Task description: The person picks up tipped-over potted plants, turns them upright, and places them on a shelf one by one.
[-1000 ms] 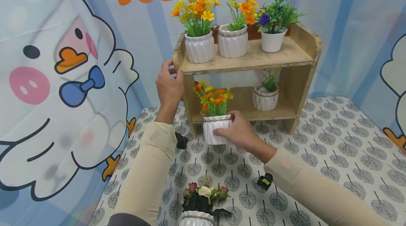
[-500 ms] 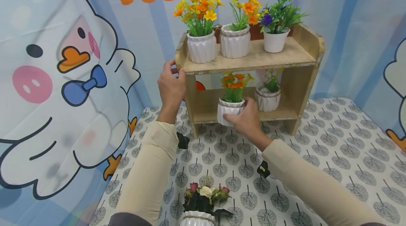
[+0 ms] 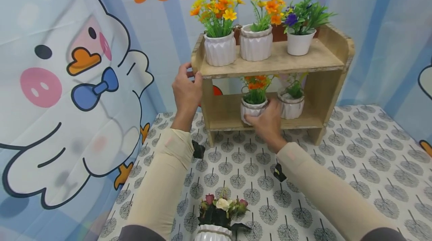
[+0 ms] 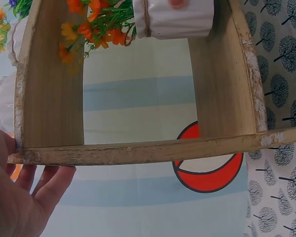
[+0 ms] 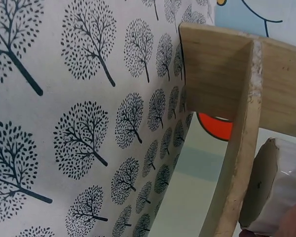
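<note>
My right hand (image 3: 270,121) grips a white ribbed flowerpot (image 3: 251,110) holding orange flowers, fingers on its right side and thumb across its front. This pot is at the front of the lower level of the wooden shelf (image 3: 229,116). In the right wrist view the flowerpot (image 5: 283,185) shows its underside beside the lower board, with only a bit of my hand (image 5: 295,221) in the corner. At the shelf's upper left corner, my left hand (image 3: 187,92) holds the side panel. From the left wrist, its thumb is in front and the fingers (image 4: 54,185) reach around the panel's outer face.
Close to the right of the gripped pot stands another white pot (image 3: 291,106) with a green plant. Three potted flowers line the top level, including purple ones (image 3: 300,44). A pot of roses (image 3: 214,231) stands at the near edge of the tree-patterned cloth (image 3: 364,151).
My right hand has carried the orange-flower pot from before the shelf, rightward and back, to the lower level beside the green plant. My left hand keeps its hold on the shelf.
</note>
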`<state>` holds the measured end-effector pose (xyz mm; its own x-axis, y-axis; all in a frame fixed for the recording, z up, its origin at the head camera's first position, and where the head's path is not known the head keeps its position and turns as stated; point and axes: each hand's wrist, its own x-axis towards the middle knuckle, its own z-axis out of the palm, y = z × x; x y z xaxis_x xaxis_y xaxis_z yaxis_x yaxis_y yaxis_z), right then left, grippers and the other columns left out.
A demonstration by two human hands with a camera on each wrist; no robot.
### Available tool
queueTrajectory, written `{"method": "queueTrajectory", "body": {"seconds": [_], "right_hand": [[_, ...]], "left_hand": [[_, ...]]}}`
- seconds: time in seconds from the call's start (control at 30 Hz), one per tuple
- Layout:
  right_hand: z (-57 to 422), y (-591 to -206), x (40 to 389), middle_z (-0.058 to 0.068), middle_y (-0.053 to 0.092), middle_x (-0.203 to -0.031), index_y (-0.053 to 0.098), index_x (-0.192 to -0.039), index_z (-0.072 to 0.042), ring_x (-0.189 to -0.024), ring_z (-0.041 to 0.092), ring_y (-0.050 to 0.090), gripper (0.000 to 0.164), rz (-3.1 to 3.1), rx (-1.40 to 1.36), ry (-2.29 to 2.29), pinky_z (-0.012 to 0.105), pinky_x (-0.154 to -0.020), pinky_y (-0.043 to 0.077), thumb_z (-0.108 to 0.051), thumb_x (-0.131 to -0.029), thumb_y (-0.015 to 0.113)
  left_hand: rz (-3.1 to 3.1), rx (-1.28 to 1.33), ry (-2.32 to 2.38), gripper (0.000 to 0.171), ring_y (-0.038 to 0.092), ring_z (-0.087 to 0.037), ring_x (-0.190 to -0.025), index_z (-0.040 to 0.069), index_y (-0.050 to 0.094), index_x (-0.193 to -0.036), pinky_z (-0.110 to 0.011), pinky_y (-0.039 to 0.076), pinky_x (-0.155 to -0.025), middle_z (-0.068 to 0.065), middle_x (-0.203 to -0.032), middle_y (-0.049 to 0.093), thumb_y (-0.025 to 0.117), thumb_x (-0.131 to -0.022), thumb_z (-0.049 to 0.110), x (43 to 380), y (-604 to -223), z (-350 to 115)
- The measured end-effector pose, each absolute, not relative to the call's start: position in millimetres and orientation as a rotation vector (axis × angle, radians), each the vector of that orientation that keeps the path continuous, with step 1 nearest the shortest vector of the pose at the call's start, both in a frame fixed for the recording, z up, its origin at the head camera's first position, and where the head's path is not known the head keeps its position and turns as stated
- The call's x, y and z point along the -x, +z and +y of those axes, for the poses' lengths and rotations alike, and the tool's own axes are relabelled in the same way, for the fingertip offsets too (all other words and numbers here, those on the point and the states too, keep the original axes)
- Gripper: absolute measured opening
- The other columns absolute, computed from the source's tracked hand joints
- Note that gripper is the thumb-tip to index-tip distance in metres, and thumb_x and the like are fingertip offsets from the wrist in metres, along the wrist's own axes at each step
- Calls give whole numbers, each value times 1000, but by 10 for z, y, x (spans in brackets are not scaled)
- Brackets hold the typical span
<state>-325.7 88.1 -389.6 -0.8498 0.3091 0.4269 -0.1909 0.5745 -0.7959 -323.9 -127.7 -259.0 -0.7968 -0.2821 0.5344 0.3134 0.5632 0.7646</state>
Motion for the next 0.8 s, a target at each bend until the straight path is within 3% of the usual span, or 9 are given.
{"method": "queueTrajectory", "body": {"seconds": [0.8], "right_hand": [[925,-3984,3516,28,38,-142,34,-144,3,-129,42,45,96,-2268,166,1241,49,-113,40,-25,-70,89]], "left_hand": [[-2171,22,-1211,39,69,-30,-97,14,59,-138,-44,57,-80,-12,-117,73,57,-100,25,3237,-2589,-1268]]}}
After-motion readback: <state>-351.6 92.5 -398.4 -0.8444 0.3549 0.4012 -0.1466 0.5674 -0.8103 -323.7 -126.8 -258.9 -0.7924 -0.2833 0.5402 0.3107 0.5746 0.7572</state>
